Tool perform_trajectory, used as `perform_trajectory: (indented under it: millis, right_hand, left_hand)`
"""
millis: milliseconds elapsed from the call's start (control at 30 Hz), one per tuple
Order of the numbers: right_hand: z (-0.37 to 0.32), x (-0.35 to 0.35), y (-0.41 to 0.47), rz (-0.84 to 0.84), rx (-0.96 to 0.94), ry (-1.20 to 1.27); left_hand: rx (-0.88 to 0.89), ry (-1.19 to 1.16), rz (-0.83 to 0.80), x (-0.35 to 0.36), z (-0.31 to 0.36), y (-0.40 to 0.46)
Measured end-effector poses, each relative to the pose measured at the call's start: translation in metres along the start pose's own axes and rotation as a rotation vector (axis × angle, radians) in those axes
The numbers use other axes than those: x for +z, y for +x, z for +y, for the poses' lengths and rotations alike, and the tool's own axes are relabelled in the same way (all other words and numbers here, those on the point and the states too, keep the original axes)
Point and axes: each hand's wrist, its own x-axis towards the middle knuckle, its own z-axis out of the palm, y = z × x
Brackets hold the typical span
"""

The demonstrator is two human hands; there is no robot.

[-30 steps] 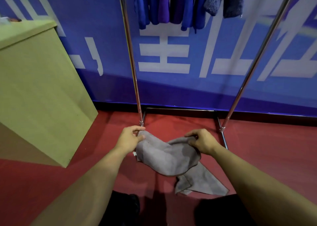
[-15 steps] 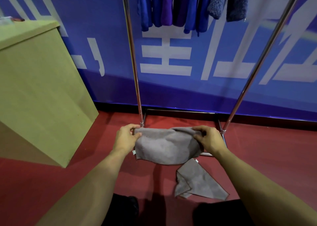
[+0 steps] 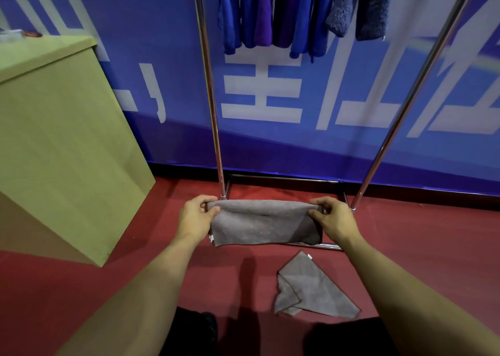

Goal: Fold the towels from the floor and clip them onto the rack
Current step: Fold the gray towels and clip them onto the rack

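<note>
Between the two hands, a grey towel (image 3: 263, 224) hangs doubled over, its long axis running straight across from left to right and its folded edge uppermost, level and nearly taut. Its lower hem hangs clear of the red floor (image 3: 108, 288). The left hand (image 3: 196, 217) pinches the towel's upper left corner between thumb and curled fingers; the right hand (image 3: 331, 219) pinches the upper right corner the same way.

A second ago the cloth sagged in a loose bundle between the hands, which were closer together and lower; half a second ago it was already drawn out into a band, though shorter and with a rounded lower edge. Now the hands are farther apart and the towel is pulled into a flat rectangle.

Both forearms reach forward and slightly inward, wrists level, knuckles facing outward.

Below the right hand, a second grey towel (image 3: 311, 290) lies crumpled on the floor in a rough triangle, apart from the held one. Beyond the hands stands the metal rack (image 3: 213, 112), with blue, purple and dark towels (image 3: 286, 14) hanging from its top. Left of the left hand is a pale wooden counter (image 3: 59, 139).
</note>
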Motion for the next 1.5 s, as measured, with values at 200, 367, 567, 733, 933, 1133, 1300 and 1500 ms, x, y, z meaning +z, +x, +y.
perform_trajectory:
  millis: [200, 367, 567, 733, 933, 1133, 1300, 1500]
  right_hand:
    - [-0.004, -0.001, -0.002, 0.067, -0.119, -0.017]
    - [-0.006, -0.001, -0.001, 0.037, -0.094, 0.034]
    - [-0.01, 0.001, -0.003, 0.043, -0.085, 0.203]
    - [-0.012, 0.003, -0.003, 0.026, -0.138, 0.181]
    - [-0.017, 0.002, -0.005, -0.013, -0.119, 0.209]
    - [-0.015, 0.001, -0.003, -0.068, -0.059, 0.294]
    - [-0.018, 0.006, -0.004, -0.014, -0.103, 0.226]
    - [-0.024, 0.012, -0.005, 0.016, -0.143, 0.104]
  left_hand:
    - [0.048, 0.017, 0.023, 0.0, -0.002, 0.002]
    - [0.062, -0.063, 0.017, -0.001, -0.003, 0.002]
    - [0.045, -0.182, -0.013, -0.001, 0.0, 0.001]
    - [0.101, -0.136, -0.024, 0.001, 0.006, -0.002]
    - [0.036, -0.131, -0.075, 0.002, 0.003, 0.0]
    - [0.056, -0.144, -0.061, -0.001, 0.007, -0.002]
    - [0.07, -0.131, -0.108, 0.002, 0.011, -0.006]
    - [0.071, -0.192, -0.132, 0.006, 0.015, -0.01]
